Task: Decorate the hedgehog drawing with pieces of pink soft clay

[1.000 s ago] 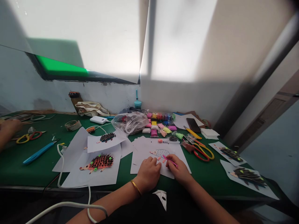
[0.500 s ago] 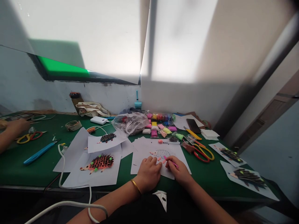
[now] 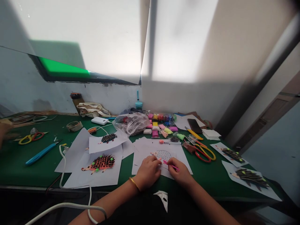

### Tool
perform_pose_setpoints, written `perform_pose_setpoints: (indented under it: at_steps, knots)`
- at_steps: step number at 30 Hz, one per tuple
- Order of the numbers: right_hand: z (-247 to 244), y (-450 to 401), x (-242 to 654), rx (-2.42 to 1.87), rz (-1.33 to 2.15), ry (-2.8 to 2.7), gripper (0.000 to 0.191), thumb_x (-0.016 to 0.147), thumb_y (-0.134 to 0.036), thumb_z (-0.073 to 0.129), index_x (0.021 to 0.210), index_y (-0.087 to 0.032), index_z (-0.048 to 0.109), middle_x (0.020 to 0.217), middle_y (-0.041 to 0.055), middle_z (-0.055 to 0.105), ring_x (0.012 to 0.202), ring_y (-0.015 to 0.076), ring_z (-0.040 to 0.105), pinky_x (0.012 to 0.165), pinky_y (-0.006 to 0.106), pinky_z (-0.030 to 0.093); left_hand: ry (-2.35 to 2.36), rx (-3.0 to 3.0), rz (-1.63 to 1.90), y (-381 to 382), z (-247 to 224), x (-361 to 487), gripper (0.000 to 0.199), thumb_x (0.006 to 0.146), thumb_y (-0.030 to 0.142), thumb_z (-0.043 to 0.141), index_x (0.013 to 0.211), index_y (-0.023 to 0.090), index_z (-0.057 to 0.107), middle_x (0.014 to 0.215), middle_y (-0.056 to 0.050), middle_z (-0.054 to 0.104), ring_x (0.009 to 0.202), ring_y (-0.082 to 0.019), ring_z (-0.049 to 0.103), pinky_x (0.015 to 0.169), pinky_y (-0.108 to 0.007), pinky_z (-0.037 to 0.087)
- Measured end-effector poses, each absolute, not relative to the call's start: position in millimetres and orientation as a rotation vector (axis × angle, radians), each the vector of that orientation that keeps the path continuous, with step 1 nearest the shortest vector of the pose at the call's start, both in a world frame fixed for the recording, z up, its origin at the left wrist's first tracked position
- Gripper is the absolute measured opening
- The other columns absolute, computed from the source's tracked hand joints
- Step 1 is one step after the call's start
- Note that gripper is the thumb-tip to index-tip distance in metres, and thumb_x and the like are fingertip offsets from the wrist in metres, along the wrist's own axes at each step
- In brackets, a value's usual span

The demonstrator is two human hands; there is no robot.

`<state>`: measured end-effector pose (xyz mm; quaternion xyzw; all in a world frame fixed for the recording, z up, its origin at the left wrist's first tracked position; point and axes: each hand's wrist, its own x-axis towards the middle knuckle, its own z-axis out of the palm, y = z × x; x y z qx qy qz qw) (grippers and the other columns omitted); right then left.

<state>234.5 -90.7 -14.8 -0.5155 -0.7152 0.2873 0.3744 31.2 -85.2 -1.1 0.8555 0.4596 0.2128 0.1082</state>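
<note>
A sheet of white paper [image 3: 140, 156] lies in front of me, bearing an outline drawing of a hedgehog [image 3: 164, 154]. My right hand [image 3: 180, 172] grips a pink clay modelling tool [image 3: 174, 167], its tip pointing left just below the drawing. On the paper's left part rests my left hand [image 3: 149, 171], fingers curled together. A small piece of pink clay [image 3: 160, 159] shows at its fingertips; whether they hold it is hidden. Another lump of coral-pink clay [image 3: 161, 142] sits at the sheet's top edge, beside a white pen [image 3: 172, 143].
Packets of coloured clay [image 3: 155, 133] and a plastic bag [image 3: 131, 123] lie behind the sheet. Scissors [image 3: 206, 153] and hedgehog pictures [image 3: 250, 178] are at right. More hedgehog pictures [image 3: 100, 164], a white cable [image 3: 61, 168] and a blue cutter [image 3: 42, 153] lie left. Another person's blurred hand [image 3: 5, 128] shows far left.
My right hand has turned slightly and the modelling tool's tip has shifted lower. My left fingers have moved over the clay pieces. The other person's hand has moved left.
</note>
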Motion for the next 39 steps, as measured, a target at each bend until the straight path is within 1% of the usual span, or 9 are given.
perform_pose_setpoints:
  at_steps: [3,6,8,13,20,25,34,39]
  knots:
    - [-13.9,-92.2,234.5,-1.326,0.719,-1.87,0.016,0.081,-0.021,0.046,0.085,-0.023,0.062,0.079,-0.0002,0.065,0.072,0.0175,0.058,0.067,0.028,0.044,1.358,2.526,0.662,-86.0,-2.0,31.2,0.027,0.084,0.02,0.059,0.11,0.022,0.064,0.107,-0.006,0.058,0.1,-0.021,0.053,0.092,-0.035,0.044]
    - [-14.5,-92.8,234.4,-1.311,0.705,-1.924,0.017,0.08,-0.018,0.046,0.085,-0.022,0.061,0.08,-0.0003,0.065,0.073,0.017,0.058,0.068,0.028,0.043,1.358,2.595,0.648,-88.9,-1.2,32.8,0.017,0.087,0.02,0.055,0.099,0.021,0.066,0.103,-0.006,0.058,0.097,-0.021,0.052,0.089,-0.035,0.044]
    - [-15.2,-92.9,234.0,-1.295,0.698,-1.951,0.017,0.08,-0.017,0.046,0.085,-0.022,0.06,0.081,-0.0005,0.065,0.074,0.0165,0.057,0.068,0.027,0.042,1.361,2.635,0.643,-90.4,-0.9,34.1,0.014,0.088,0.02,0.053,0.094,0.021,0.066,0.101,-0.006,0.058,0.096,-0.021,0.051,0.089,-0.035,0.044]
    - [-15.3,-93.1,232.3,-1.289,0.677,-1.985,0.017,0.078,-0.014,0.045,0.084,-0.022,0.059,0.079,-0.001,0.064,0.071,0.0157,0.056,0.067,0.026,0.04,1.373,2.672,0.637,-90.8,-2.1,35.1,0.013,0.089,0.021,0.052,0.094,0.021,0.064,0.101,-0.005,0.057,0.097,-0.021,0.051,0.088,-0.035,0.043]
    - [-14.6,-93.2,231.2,-1.315,0.613,-2.044,0.016,0.077,-0.014,0.045,0.082,-0.022,0.058,0.079,-0.0003,0.064,0.074,0.0165,0.056,0.068,0.026,0.039,1.365,2.682,0.627,-91.3,-3.0,34.4,0.012,0.089,0.021,0.053,0.094,0.021,0.064,0.102,-0.005,0.057,0.097,-0.021,0.05,0.088,-0.035,0.043]
    - [-14.8,-92.7,230.8,-1.317,0.528,-2.128,0.015,0.078,-0.015,0.043,0.08,-0.021,0.056,0.074,0.0001,0.06,0.071,0.0166,0.053,0.066,0.026,0.036,1.364,2.69,0.628,-91.9,-2.6,34.9,0.011,0.091,0.022,0.052,0.092,0.02,0.063,0.101,-0.005,0.057,0.097,-0.021,0.05,0.088,-0.034,0.042]
    - [-13.1,-93.3,230.3,-1.329,0.427,-2.217,0.011,0.075,-0.014,0.043,0.073,-0.021,0.051,0.073,0.0013,0.058,0.072,0.0171,0.051,0.066,0.027,0.033,1.365,2.705,0.648,-91.1,-2.7,34.9,0.008,0.089,0.02,0.054,0.088,0.02,0.062,0.1,-0.005,0.057,0.096,-0.02,0.05,0.086,-0.034,0.043]
    - [-11.7,-94.0,228.1,-1.33,0.408,-2.238,0.011,0.075,-0.014,0.043,0.074,-0.021,0.051,0.074,0.0014,0.059,0.072,0.0172,0.05,0.066,0.027,0.033,1.348,2.705,0.663,-90.7,-2.8,34.7,0.007,0.088,0.019,0.054,0.085,0.019,0.061,0.099,-0.005,0.057,0.096,-0.02,0.05,0.087,-0.034,0.043]
